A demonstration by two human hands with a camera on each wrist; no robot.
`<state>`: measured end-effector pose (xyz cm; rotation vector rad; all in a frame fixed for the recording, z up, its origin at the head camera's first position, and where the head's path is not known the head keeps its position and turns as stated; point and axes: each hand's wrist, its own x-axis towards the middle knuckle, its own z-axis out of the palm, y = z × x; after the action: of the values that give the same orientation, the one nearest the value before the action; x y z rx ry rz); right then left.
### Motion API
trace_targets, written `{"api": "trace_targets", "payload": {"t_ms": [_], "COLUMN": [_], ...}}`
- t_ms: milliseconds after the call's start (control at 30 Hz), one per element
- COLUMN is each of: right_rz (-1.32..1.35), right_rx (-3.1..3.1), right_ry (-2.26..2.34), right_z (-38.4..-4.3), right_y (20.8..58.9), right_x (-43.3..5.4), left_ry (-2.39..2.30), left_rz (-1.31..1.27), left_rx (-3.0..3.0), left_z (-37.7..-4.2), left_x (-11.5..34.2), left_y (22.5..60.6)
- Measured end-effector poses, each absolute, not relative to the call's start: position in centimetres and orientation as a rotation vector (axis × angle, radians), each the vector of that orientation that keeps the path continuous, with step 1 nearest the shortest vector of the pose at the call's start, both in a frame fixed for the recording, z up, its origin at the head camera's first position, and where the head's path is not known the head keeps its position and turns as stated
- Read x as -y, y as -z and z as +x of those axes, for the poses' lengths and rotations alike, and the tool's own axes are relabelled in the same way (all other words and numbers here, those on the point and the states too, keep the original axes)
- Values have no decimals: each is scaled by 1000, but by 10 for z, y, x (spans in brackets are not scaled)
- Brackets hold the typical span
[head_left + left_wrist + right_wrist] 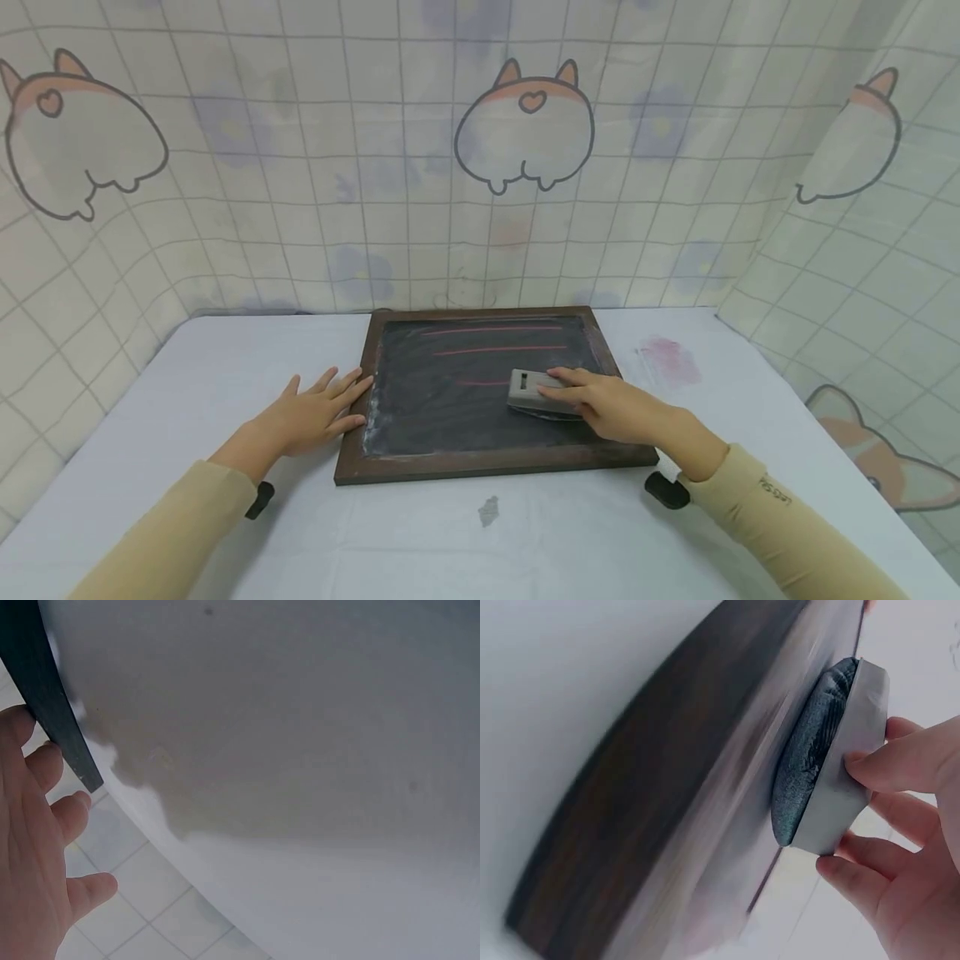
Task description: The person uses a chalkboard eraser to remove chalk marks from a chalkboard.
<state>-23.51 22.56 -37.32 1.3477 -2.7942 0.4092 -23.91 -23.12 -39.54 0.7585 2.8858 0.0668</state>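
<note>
A chalkboard [442, 425] in a brown wooden frame lies on the table, with red chalk lines [498, 350] across its upper half. My right hand [618, 408] grips a grey chalkboard eraser [525, 388] on the right half of the board, at the right end of the lowest line. In the right wrist view, thumb and fingers hold the grey back of the eraser [855, 757], its dark felt pad facing the board. Fingers spread, my left hand [311, 418] rests at the frame's left side; the left wrist view shows its fingertips along the dark frame edge [56, 712].
The board stands on a white-covered table [420, 542]. A pink smudge [670, 361] marks the cover right of the board, and a small grey patch [488, 511] lies in front. A checked curtain [420, 225] with cartoon prints encloses the back and sides.
</note>
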Motion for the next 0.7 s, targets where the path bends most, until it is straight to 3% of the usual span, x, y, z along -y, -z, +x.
{"api": "trace_targets", "payload": {"t_ms": [367,700], "right_rz": [1216,1367], "right_rx": [2867,2815], "right_ry": [-466,-231], "right_z": [-227,-237], "right_y": [371,368], "right_x": [-256,-188], "left_ry": [-69,-95], "left_rz": [762,753], "left_rx": [-2877,-2880], "left_z": [-240,-238], "left_x": [230,232], "left_y": [395,394]}}
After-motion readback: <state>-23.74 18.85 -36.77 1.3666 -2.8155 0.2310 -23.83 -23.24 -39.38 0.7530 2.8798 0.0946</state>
